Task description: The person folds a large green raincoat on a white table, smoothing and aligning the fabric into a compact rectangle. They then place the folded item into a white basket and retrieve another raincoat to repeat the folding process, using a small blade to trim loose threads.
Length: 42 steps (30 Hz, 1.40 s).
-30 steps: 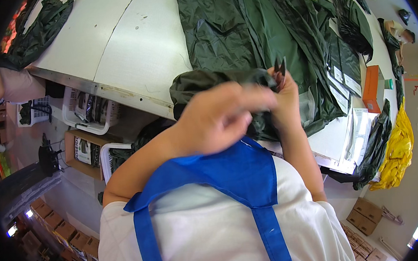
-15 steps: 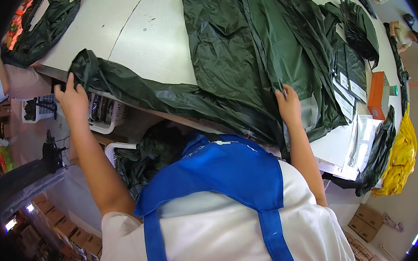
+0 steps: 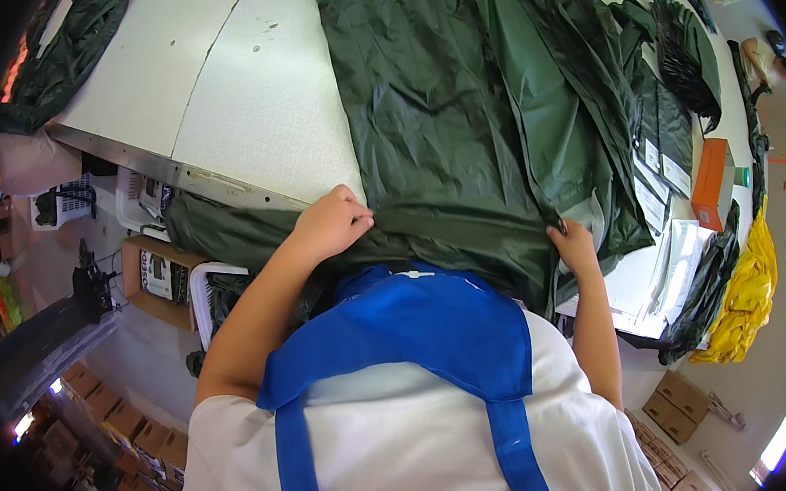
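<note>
Dark green, shiny waterproof fabric (image 3: 427, 86) spreads over the white table (image 3: 263, 117) in front of me, and a strip of it hangs past the near edge on the left. My left hand (image 3: 331, 223) is closed at the fabric's near edge, fingertips pinching it. To the right, my right hand (image 3: 575, 245) is closed beside a long fold near the table's front. A small dark tool (image 3: 562, 226) shows at its fingertips; its exact kind is unclear. Part of the fabric's lower edge lies hidden against my blue apron (image 3: 399, 328).
More dark fabric (image 3: 74, 58) lies at the far left, near another person's arm (image 3: 36, 161). On the right are an orange box (image 3: 713, 185), clear plastic packets (image 3: 676, 265) and a yellow bundle (image 3: 747, 291). Below the table's left edge stand an open cardboard box (image 3: 152, 287) and white baskets (image 3: 202, 302).
My left hand has moved right and nearer, from the strip's far left end to the fabric's middle. The strip has dropped below the table edge. My right hand has come slightly nearer and right.
</note>
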Motion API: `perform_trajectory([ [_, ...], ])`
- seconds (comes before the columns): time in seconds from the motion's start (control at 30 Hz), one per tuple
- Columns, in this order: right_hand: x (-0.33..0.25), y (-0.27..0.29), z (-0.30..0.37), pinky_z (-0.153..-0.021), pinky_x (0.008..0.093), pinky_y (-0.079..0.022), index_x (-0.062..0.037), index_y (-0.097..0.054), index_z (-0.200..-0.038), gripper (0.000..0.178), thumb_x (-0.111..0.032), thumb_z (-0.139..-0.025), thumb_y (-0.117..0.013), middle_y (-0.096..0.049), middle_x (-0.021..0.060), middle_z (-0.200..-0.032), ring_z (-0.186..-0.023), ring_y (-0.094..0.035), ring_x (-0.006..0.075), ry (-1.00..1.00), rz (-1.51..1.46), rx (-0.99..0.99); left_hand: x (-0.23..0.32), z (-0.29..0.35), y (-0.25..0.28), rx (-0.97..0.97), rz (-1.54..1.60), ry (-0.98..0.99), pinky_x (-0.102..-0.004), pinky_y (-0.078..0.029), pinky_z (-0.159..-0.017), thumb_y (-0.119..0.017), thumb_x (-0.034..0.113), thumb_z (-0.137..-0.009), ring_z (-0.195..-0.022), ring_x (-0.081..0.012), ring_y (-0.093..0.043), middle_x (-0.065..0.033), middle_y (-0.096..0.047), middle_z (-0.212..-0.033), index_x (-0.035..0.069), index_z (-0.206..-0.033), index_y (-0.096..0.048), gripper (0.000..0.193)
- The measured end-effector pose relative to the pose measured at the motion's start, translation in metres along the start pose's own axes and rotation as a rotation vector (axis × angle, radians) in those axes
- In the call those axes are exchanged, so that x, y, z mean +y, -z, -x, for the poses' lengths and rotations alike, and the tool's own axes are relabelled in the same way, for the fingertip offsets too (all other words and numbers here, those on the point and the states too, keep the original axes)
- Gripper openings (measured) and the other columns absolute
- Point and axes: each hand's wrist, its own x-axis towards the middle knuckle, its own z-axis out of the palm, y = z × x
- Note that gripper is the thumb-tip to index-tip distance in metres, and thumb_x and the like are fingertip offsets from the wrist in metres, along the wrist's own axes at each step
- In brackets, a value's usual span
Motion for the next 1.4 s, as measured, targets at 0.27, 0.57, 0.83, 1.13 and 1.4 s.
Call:
perform_trajectory([
  [0.27, -0.130, 0.016, -0.091, -0.081, 0.0283, -0.049, -0.0034, -0.065, -0.105, 0.022, -0.006, -0.085, -0.059, -0.067, 0.0127, -0.100, -0.091, -0.065, 0.0222, 0.403, -0.480, 0.184, 0.008, -0.119, 0.031, 0.836, 0.027, 0.045, -0.0394, -0.048, -0.076, -0.071, 0.019, -0.076, -0.091, -0.0322, -0.059, -0.0130, -0.058, -0.103, 0.009, -0.116, -0.057, 0.043],
  [0.57, -0.206, -0.009, -0.161, -0.065, 0.0384, -0.049, -0.0086, -0.058, -0.089, 0.021, 0.003, -0.072, -0.058, -0.058, 0.0083, -0.087, -0.078, -0.060, 0.0302, 0.862, 0.038, -0.021, 0.015, -0.089, 0.020, 0.900, 0.032, -0.437, -0.0315, -0.044, -0.058, -0.069, -0.007, -0.063, -0.071, -0.0231, -0.053, -0.0051, -0.051, -0.076, 0.006, -0.076, -0.064, 0.019],
  [0.83, -0.175, -0.017, -0.121, -0.063, 0.0258, -0.046, -0.0038, -0.059, -0.077, 0.029, 0.018, -0.058, -0.057, -0.059, 0.0078, -0.088, -0.073, -0.057, 0.0191, 0.757, -0.440, 0.282, 0.016, -0.064, 0.015, 0.901, 0.107, -0.499, -0.0311, -0.041, -0.057, -0.069, -0.009, -0.058, -0.067, -0.0210, -0.050, -0.0031, -0.050, -0.079, 0.007, -0.081, -0.068, 0.028],
  [1.13, -0.181, -0.009, -0.111, -0.067, 0.0260, -0.047, -0.0027, -0.064, -0.085, 0.033, 0.018, -0.062, -0.053, -0.065, 0.0107, -0.091, -0.080, -0.061, 0.0202, 0.743, -0.546, 0.348, 0.012, -0.063, 0.040, 0.733, 0.095, -0.485, -0.0427, -0.049, -0.086, -0.063, -0.012, -0.066, -0.107, -0.0379, -0.060, -0.0162, -0.063, -0.115, 0.007, -0.091, -0.048, 0.035],
  [1.4, -0.180, -0.007, -0.102, -0.065, 0.0242, -0.045, -0.0031, -0.065, -0.085, 0.034, 0.018, -0.061, -0.053, -0.065, 0.0101, -0.094, -0.080, -0.060, 0.0178, 0.726, -0.600, 0.356, 0.015, -0.043, 0.036, 0.818, 0.236, -0.441, -0.0305, -0.048, -0.065, -0.071, -0.012, -0.068, -0.074, -0.0225, -0.058, -0.0106, -0.060, -0.092, 0.001, -0.083, -0.063, 0.021],
])
